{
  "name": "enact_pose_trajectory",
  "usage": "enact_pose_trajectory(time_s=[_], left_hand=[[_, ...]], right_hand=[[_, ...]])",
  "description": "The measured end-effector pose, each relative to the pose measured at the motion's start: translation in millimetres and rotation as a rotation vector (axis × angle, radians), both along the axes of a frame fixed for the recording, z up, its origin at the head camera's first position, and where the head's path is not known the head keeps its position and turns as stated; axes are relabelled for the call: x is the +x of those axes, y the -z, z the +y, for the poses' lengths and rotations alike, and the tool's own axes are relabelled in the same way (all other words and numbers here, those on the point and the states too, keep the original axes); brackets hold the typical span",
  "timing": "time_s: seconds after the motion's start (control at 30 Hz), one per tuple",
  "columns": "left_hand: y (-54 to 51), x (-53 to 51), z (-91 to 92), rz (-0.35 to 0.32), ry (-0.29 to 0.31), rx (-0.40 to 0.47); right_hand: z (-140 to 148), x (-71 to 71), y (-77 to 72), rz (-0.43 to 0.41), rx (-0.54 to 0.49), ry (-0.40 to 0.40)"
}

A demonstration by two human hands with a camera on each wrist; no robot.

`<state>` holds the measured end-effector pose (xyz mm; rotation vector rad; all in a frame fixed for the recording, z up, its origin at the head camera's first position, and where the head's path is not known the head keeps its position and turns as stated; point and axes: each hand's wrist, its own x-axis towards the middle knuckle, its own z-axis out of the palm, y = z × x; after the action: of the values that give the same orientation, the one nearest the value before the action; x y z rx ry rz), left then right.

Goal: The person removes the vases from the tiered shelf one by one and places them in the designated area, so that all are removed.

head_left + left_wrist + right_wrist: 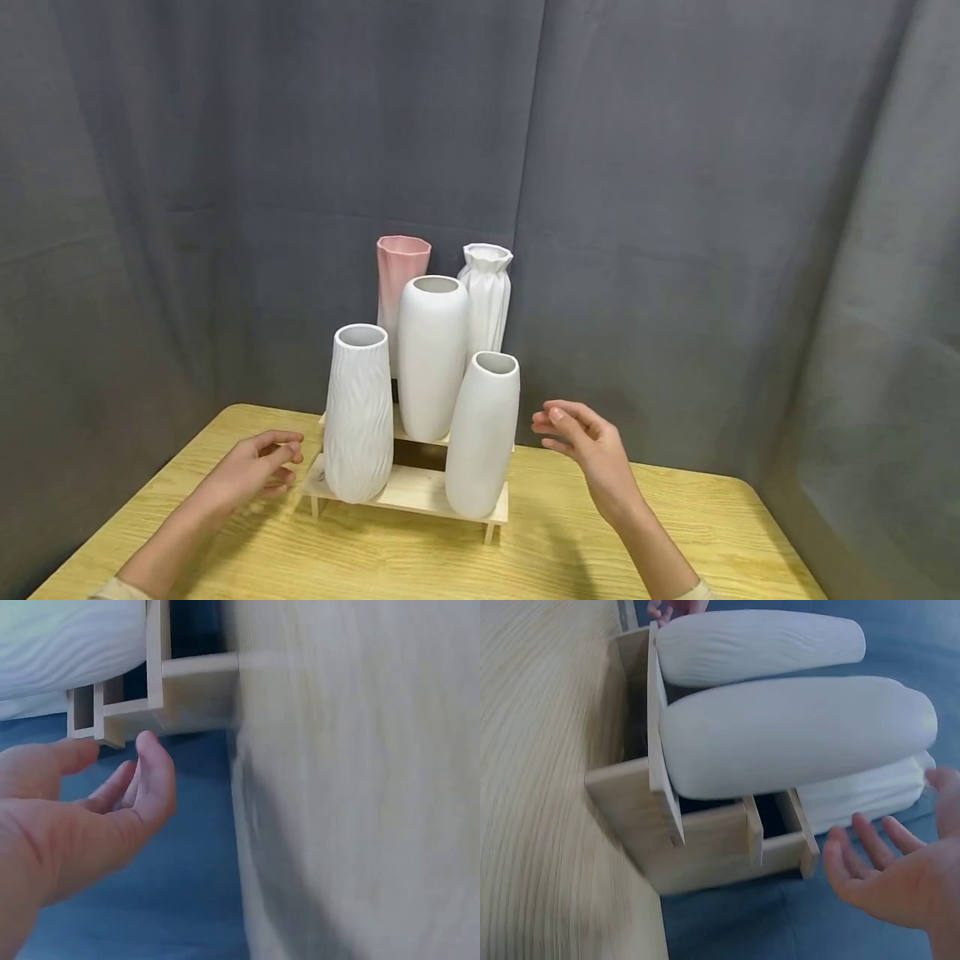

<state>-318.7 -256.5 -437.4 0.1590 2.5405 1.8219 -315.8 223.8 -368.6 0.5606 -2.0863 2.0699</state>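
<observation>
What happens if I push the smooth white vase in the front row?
The smooth white vase would probably tip, being tall and narrowing towards its bottom. It might drop off, standing near the front edge of the wooden stand. It looks like pottery, so it could break.

The head camera looks forward and down across the table (360, 560) from farther back; the wrist cameras (both pictures lie sideways) look closely, from opposite sides, past the left hand (86, 825) and right hand (900, 877) at the stand (417, 492) all three share.
</observation>
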Motion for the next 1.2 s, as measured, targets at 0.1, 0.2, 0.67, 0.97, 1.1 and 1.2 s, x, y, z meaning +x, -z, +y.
enact_pose_trajectory(time_s=[0.1, 0.2, 0.67, 0.97, 1.1, 1.2], left_hand=[[2.8, -0.8, 4.1, -0.12, -0.013, 0.097], [5.5, 0.4, 7.2, -0.185, -0.02, 0.153], [14.1, 1.9, 13.8, -0.244, -0.008, 0.196], [15.0, -0.2, 14.6, -0.243, -0.015, 0.191], [16.5, 0.7, 15.7, -0.245, -0.018, 0.227], [18.8, 0.9, 16.8, -0.248, -0.017, 0.268]], right_hand=[[-9.5, -0.1, -0.2, 0.007, 0.075, -0.04], [-20.4, -0.3, 0.0, 0.001, 0.132, -0.091], [-60.4, -1.4, 13.1, 0.004, 0.082, -0.119], [-59.5, -2.0, 15.2, 0.071, 0.059, -0.091], [-61.4, -2.1, 17.0, 0.111, 0.08, -0.064], [-62.9, -1.0, 17.2, 0.14, 0.109, -0.029]])
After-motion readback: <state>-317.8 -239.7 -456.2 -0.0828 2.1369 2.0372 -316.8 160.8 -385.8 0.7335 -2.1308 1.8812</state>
